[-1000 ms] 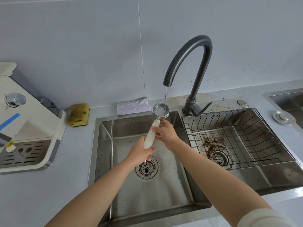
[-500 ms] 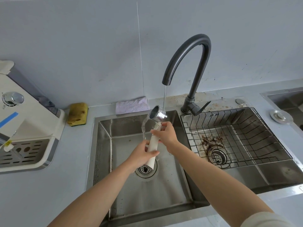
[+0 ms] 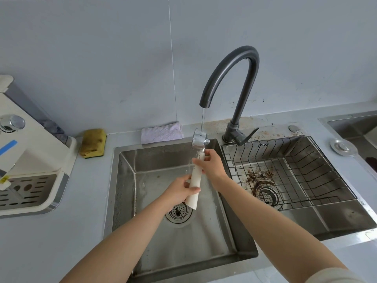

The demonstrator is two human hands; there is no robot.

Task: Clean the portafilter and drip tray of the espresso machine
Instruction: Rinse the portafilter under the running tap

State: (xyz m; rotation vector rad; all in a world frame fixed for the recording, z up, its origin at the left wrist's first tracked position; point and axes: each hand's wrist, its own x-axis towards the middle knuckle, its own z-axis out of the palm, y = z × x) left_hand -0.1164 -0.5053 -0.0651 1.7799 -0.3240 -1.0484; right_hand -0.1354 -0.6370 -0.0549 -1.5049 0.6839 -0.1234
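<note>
portafilter (image 3: 196, 172): centre frame, over left sink basin (image 3: 126, 180), head tipped under tap (image 3: 243, 97) stream | my left hand (image 3: 179, 190) grips the handle's lower end, right hand (image 3: 213, 165) pinches near the neck | judged: rigid, head-heavy, wet-slick; hold the handle two-handed

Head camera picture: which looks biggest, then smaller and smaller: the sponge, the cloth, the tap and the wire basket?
1. Wire basket, the largest.
2. Tap.
3. Cloth and sponge look about the same size, so I won't rank those two.
</note>
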